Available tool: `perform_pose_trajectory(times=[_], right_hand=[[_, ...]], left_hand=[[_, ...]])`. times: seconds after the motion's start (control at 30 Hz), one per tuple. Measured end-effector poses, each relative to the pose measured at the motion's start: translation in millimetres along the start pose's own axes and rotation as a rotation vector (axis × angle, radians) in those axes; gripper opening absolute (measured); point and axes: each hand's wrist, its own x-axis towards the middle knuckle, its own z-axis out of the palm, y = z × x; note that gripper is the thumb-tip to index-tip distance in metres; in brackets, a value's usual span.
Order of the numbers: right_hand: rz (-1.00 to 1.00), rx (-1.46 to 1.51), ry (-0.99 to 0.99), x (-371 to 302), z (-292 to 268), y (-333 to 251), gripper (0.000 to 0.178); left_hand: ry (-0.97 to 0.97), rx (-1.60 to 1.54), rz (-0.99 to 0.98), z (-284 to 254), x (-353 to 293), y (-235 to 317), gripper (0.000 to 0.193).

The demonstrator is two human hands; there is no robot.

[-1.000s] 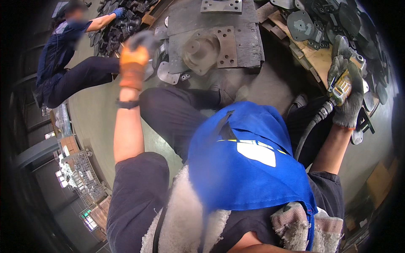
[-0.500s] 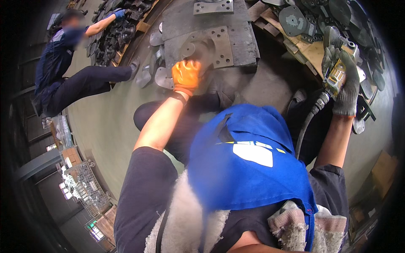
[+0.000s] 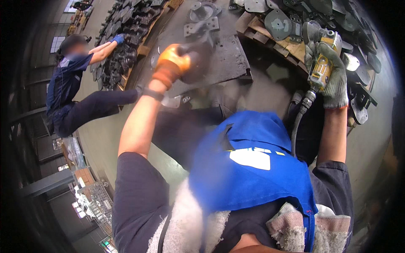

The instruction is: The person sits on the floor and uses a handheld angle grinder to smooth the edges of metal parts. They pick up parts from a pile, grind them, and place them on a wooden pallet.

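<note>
My left hand (image 3: 173, 61), in an orange glove, is closed on a dark metal part (image 3: 202, 59) at the near side of a dark work board (image 3: 230, 55). Motion blur smears the part's outline. Farther back on the board lies another metal part (image 3: 201, 26), with a flat plate pierced by holes and a rounded body behind it. On the right, my right hand (image 3: 335, 69) wears a grey knit glove and grips a yellow air-powered tool (image 3: 321, 69). The tool's head points away from me, and a dark hose (image 3: 297, 126) runs from it toward my lap.
Piled metal plates (image 3: 278, 25) cover a wooden pallet (image 3: 287, 46) at the far right. Another heap of dark castings (image 3: 126, 33) lies far left, where a co-worker (image 3: 71, 80) with blue gloves reaches into it. A wire cage trolley (image 3: 99, 202) stands at left.
My left hand has raised the metal part off the board and moved slightly left and away. My right hand keeps hold of the tool. The view has shifted, showing more of the far part.
</note>
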Motion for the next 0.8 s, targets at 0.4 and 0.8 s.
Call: perform_pose_trajectory(times=[0.4,0.8], right_hand=[[0.168,-0.096,-0.075,-0.2,-2.4,-4.5,0.047],[0.279,-0.243,0.002,-5.5,22.1,28.6,0.037]], left_hand=[[-0.289,-1.025,-0.676,17.7,27.1,-121.2,0.044],[-0.251,0.393,-0.677,61.9,18.0,-124.5,0.043]])
